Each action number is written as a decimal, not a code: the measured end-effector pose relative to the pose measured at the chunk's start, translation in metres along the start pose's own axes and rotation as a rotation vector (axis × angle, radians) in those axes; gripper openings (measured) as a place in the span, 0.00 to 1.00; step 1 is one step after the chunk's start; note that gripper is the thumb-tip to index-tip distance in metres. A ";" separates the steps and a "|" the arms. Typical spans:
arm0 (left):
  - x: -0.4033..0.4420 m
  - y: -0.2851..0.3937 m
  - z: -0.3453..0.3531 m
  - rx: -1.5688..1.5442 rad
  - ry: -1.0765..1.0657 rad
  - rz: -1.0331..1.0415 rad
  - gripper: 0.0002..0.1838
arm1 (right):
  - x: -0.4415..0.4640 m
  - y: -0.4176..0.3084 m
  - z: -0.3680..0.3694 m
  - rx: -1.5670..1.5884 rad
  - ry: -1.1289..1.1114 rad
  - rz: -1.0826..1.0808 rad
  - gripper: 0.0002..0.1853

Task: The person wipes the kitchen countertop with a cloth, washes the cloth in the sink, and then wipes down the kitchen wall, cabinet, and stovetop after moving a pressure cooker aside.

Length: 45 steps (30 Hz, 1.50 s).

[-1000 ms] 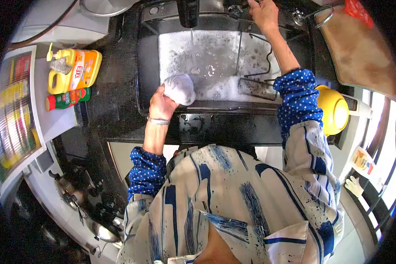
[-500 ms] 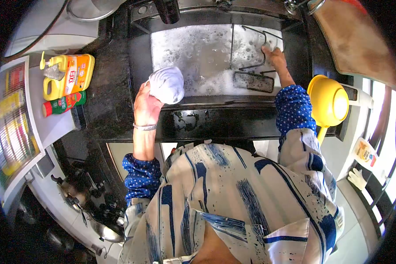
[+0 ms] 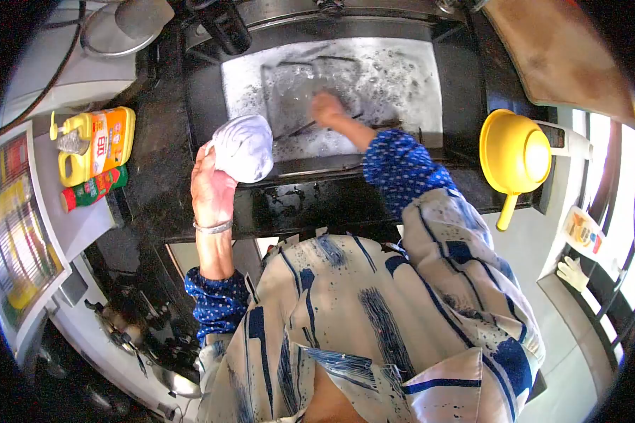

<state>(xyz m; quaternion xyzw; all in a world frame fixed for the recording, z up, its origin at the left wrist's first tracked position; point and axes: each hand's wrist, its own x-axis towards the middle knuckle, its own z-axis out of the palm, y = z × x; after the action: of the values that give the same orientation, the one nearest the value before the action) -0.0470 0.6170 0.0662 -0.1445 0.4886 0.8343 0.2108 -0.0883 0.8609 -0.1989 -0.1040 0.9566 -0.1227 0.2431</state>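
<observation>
In my left hand is a bunched white cloth, held above the near left edge of the sink. The fingers are wrapped round its left and lower side. My right hand is closed and blurred over the middle of the sink, at the foamy water. It grips a dark wire rack, which lies partly under the water and suds. Its outline is smeared, and the exact point of grip cannot be made out.
Left of the sink stand a yellow detergent jug and a red and green bottle. To the right are a yellow ladle-like strainer and a brown board. A black faucet overhangs the back left.
My right hand has moved left from the sink's right side to its middle, taking the wire rack along and lower into the water. The cloth stays in my left hand; the view has shifted.
</observation>
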 end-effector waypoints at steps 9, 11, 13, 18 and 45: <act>0.015 -0.003 0.067 0.204 -0.227 0.088 0.17 | -0.069 -0.050 -0.105 0.985 0.087 0.114 0.25; 0.020 -0.009 0.095 0.265 -0.257 0.035 0.17 | -0.115 -0.044 -0.134 1.873 -0.121 0.192 0.30; 0.029 -0.019 0.120 0.240 -0.314 -0.025 0.16 | -0.128 -0.026 -0.135 2.154 -0.087 -0.019 0.33; 0.078 -0.072 0.148 0.399 -0.310 -0.061 0.16 | -0.141 0.046 -0.143 1.945 0.536 0.378 0.22; 0.170 -0.205 0.084 -0.294 0.048 -0.847 0.40 | -0.117 0.008 -0.110 1.067 0.512 0.343 0.07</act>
<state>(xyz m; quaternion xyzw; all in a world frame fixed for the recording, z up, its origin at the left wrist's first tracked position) -0.0970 0.8157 -0.1240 -0.3797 0.2672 0.7314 0.4995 -0.0426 0.9186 -0.0560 0.2202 0.7943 -0.5647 0.0406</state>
